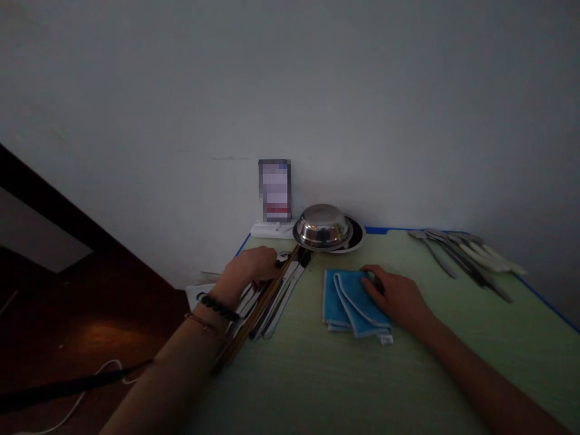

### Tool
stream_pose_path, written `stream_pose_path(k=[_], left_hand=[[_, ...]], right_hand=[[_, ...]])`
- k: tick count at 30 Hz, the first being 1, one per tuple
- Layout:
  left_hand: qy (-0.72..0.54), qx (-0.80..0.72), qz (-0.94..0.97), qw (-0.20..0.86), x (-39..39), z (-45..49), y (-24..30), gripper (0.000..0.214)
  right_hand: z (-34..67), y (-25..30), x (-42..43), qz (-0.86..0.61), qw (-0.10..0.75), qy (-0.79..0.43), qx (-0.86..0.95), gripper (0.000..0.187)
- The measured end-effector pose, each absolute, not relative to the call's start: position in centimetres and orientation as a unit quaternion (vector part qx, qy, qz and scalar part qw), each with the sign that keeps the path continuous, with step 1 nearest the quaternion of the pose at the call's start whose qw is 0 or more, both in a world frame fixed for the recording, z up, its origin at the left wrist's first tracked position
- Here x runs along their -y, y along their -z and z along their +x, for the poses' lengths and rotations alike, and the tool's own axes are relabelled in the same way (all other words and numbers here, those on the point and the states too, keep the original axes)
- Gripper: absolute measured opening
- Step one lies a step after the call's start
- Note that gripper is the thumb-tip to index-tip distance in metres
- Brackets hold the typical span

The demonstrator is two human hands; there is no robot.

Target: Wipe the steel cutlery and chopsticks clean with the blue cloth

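Observation:
My left hand (257,266) reaches over a row of cutlery on the left of the table, its fingers curled down and closed. A small dark thing shows at its fingertips, but I cannot make out what they hold. Beneath and beside it lie brown chopsticks (267,302) and table knives (284,300), with a spoon (284,256) just beyond. My right hand (399,296) is on the right edge of a folded blue cloth (347,305) with pale edging. Its thumb and forefinger are bent on the cloth, which lies flat on the table.
Behind the cutlery, an upturned steel bowl (322,226) overlaps a dark-centred dish (356,235). A phone (275,190) stands against the wall (408,121). Several spoons and other utensils (453,254) lie at the right of the green table (308,386). A white cable (81,396) trails at lower left.

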State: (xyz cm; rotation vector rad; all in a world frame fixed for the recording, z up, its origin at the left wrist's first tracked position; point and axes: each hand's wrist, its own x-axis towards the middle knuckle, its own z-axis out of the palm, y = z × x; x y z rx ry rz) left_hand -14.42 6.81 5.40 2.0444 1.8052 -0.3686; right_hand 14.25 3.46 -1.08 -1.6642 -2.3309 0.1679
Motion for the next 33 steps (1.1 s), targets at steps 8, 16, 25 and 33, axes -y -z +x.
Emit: stream_pose_path(k=[8, 16, 25, 33], left_hand=[[0.101, -0.639, 0.716, 0.263, -6.9, -15.7, -7.5, 0.029], [-0.038, -0.545, 0.746, 0.382, -4.6, -11.6, -9.0, 0.019], [-0.230, -0.520, 0.674, 0.471, -3.0, -4.3, -3.0, 0.019], [-0.335, -0.499, 0.590, 0.540, -0.3, -1.8, -0.7, 0.020]], right_hand=[[14.5, 1.0, -3.6, -0.561, 0.150, -0.062, 0.812, 0.037], [14.5, 1.2, -4.0, -0.570, 0.186, -0.071, 0.797, 0.032], [17.3, 0.3, -1.7, -0.517, 0.298, -0.088, 0.797, 0.035], [18.6, 0.4, -2.3, -0.566, 0.302, -0.102, 0.760, 0.023]])
